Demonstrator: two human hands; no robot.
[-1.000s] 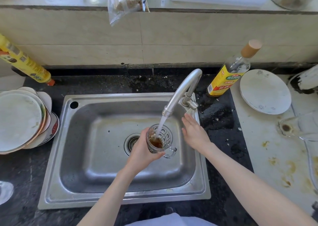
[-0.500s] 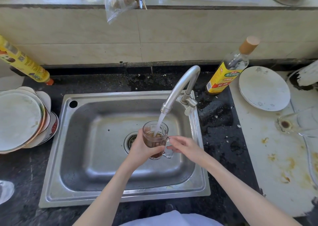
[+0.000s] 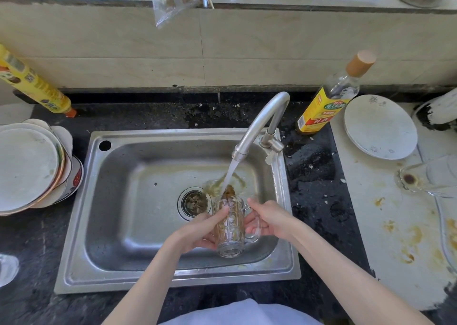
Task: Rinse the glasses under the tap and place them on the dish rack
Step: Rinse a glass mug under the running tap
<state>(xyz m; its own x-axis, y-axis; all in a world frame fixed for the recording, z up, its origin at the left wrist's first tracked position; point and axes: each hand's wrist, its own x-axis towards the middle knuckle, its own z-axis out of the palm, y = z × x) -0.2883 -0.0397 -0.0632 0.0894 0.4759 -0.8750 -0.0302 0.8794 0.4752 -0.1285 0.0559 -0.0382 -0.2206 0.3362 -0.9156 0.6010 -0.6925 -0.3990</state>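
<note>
Both bare forearms come up from the bottom edge and meet near the middle. The left hand (image 3: 197, 230) has its fingers curled around the side of the glass mug (image 3: 230, 228), with the thumb on top (pointing forward). The right hand (image 3: 269, 219) is on the opposite side, its fingers bent at the handle, thumb raised near the rim. Both wrists are quite straight.
</note>
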